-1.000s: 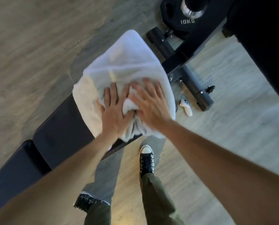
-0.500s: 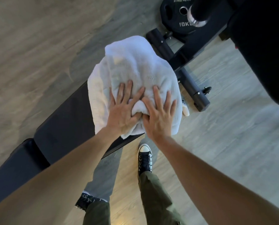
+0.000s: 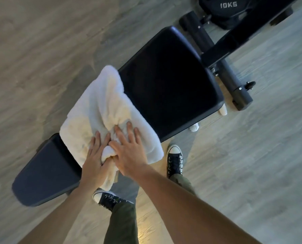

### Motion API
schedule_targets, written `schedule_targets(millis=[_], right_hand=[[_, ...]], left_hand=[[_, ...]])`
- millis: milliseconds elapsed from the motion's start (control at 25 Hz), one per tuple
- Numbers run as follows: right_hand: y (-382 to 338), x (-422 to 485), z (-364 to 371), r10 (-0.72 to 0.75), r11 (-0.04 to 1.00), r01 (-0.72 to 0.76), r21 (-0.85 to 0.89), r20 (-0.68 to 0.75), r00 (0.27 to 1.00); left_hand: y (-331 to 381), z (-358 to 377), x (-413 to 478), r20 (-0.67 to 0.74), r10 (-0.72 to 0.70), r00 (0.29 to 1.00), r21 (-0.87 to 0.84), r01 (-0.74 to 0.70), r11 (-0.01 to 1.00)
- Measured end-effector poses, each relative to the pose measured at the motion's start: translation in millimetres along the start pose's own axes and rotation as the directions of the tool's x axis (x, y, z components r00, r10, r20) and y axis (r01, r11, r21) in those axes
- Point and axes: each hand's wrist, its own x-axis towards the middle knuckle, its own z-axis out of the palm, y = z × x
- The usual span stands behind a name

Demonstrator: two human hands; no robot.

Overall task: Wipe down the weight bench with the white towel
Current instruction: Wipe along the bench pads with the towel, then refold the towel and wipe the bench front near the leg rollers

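A black padded weight bench point(image 3: 167, 81) runs diagonally from lower left to upper right. The white towel point(image 3: 97, 110) lies bunched across its middle, over the gap between the long pad and the smaller seat pad point(image 3: 46, 171). My left hand point(image 3: 95, 159) and my right hand point(image 3: 129, 150) press side by side on the towel's near part, fingers spread, with a fold of cloth pinched between them. The far end of the long pad is bare.
The bench's black frame and foot bar point(image 3: 234, 81) stand at the upper right, beside a 10 kg plate point(image 3: 227, 7). My two dark sneakers point(image 3: 174, 159) stand on the wood floor by the bench's near side. A small white object point(image 3: 223, 110) lies under the bench edge.
Both hands have dragged the towel along the bench from its far end toward the seat pad. The far part of the long pad is now uncovered.
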Motion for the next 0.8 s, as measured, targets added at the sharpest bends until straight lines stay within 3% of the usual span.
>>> schedule_targets(millis=[120, 200, 280, 400, 560, 800], right_hand=[[-22, 24, -7, -0.077, 0.997, 0.078, -0.003, 0.123, 0.989], [-23, 24, -13, -0.165, 0.985, 0.171, -0.038, 0.118, 0.979], [-8, 12, -18, -0.218, 0.952, 0.239, -0.191, 0.126, 0.968], [-4, -3, -32, -0.108, 0.958, 0.125, -0.258, 0.076, 0.991], [-51, -15, -80, -0.036, 0.994, 0.022, -0.107, -0.130, 0.991], [-122, -58, -221, 0.013, 1.000, -0.010, 0.013, -0.262, 0.965]], left_hand=[[-8, -28, -15, -0.072, -0.160, 0.984, -0.158, 0.148, 0.976], [-3, -46, -21, -0.126, -0.177, 0.976, -0.115, 0.163, 0.980], [5, -61, -22, -0.150, -0.164, 0.975, -0.105, 0.149, 0.983], [15, -81, -28, -0.120, -0.108, 0.987, -0.087, 0.098, 0.991], [37, -140, -50, -0.101, -0.078, 0.992, -0.090, 0.069, 0.994], [118, -279, -74, -0.042, 0.059, 0.997, 0.003, -0.059, 0.998]])
